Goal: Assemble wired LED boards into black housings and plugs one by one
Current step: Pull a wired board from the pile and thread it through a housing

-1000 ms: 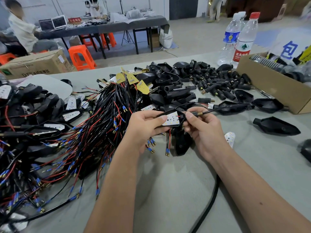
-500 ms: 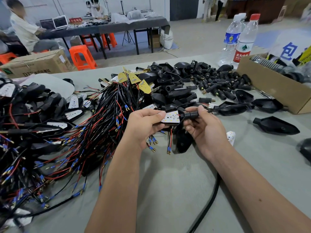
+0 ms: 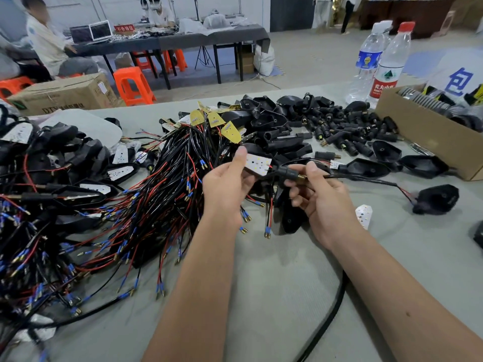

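Observation:
My left hand (image 3: 227, 186) pinches a white LED board (image 3: 257, 163), thumb on its upper left edge. Red and black wires run from the board into a black plug (image 3: 288, 173) with a brass tip, which my right hand (image 3: 320, 197) pinches between thumb and forefinger. Both are held above the grey table (image 3: 274, 283). A black housing (image 3: 291, 218) lies under my hands. A big tangle of wired LED boards (image 3: 162, 194) spreads to the left. Loose black plugs (image 3: 339, 129) and housings (image 3: 264, 118) are heaped at the back.
A cardboard box (image 3: 428, 137) of parts stands at the right, two water bottles (image 3: 379, 61) behind it. Finished assemblies (image 3: 52, 163) pile at the far left. A thick black cable (image 3: 329, 317) crosses the near table. One housing (image 3: 439, 199) lies at the right with a loose LED board (image 3: 363, 215) nearby.
The board and plug have been lifted a little and tilted toward me. My right hand slid the plug along the wires, close to the board.

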{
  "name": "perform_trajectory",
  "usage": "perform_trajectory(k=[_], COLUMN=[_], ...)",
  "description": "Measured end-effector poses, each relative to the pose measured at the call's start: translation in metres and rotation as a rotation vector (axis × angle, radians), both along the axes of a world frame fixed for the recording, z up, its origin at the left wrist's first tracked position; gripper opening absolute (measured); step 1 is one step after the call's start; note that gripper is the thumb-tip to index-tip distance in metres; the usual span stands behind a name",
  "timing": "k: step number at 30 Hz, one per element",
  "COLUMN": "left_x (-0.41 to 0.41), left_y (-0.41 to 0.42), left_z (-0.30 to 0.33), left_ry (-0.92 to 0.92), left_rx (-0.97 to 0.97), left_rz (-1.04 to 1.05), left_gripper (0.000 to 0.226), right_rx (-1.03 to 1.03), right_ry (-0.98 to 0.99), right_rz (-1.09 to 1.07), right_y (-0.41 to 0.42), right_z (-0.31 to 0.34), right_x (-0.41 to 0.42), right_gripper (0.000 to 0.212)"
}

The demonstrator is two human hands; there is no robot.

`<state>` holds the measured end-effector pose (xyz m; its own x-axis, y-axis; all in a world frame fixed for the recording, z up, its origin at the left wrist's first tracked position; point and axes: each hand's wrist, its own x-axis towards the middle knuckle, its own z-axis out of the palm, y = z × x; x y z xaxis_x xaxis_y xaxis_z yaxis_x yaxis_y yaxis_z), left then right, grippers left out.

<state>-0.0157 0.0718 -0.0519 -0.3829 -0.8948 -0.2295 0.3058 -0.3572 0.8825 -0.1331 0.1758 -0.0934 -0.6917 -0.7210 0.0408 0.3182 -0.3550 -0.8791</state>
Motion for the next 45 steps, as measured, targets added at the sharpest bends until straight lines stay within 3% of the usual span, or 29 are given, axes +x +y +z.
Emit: perform_trajectory(k=[3, 6, 13, 16, 19, 23, 27, 30, 33, 36, 40, 45], left_x=[-0.008, -0.013, -0.005, 0.001, 0.006, 0.011, 0.015, 0.021, 0.027, 0.031, 0.033, 0.035], left_y=[0.011, 0.018, 0.004, -0.001, -0.006, -0.012, -0.016, -0.02, -0.023, -0.025, -0.025, -0.026], left_z=[0.001, -0.004, -0.001, 0.003, 0.007, 0.008, 0.008, 0.007, 0.009, 0.011, 0.013, 0.013], left_ry=[0.062, 0.077, 0.113, 0.123, 0.086, 0.051, 0.01, -0.051, -0.095, -0.108, -0.082, -0.057], left_rx=[0.086, 0.102, 0.115, 0.073, -0.037, -0.127, -0.15, -0.155, -0.138, -0.133, -0.128, -0.105], left_rz=[-0.143, -0.175, -0.016, 0.08, 0.192, 0.276, 0.292, 0.255, 0.175, 0.151, 0.164, 0.153], left_gripper=[0.011, 0.015, 0.024, 0.016, 0.005, 0.007, 0.007, 0.008, 0.012, 0.013, 0.014, 0.012], right_rx=[0.015, 0.019, -0.032, -0.006, 0.084, 0.212, 0.173, 0.316, 0.478, 0.568, 0.493, 0.516], right_ry=[0.029, 0.034, -0.045, -0.052, 0.095, 0.475, 0.807, 1.022, 1.219, 1.329, 1.446, 1.388], right_rz=[-0.014, -0.019, -0.033, -0.058, -0.102, -0.287, -0.544, -0.674, -0.596, -0.438, -0.451, -0.417], right_y=[0.0, 0.001, 0.007, 0.005, -0.001, 0.001, 0.007, 0.008, 0.005, 0.002, 0.004, 0.0], right_z=[-0.001, -0.001, 0.006, 0.006, 0.001, -0.006, -0.004, -0.002, -0.004, -0.007, -0.007, -0.014], right_x=[0.0, 0.001, -0.001, -0.001, 0.004, 0.011, 0.017, 0.012, 0.007, 0.011, 0.014, 0.012], right_gripper=[0.032, 0.032, 0.024, 0.034, 0.056, 0.06, 0.05, 0.036, 0.018, 0.026, 0.022, 0.012])
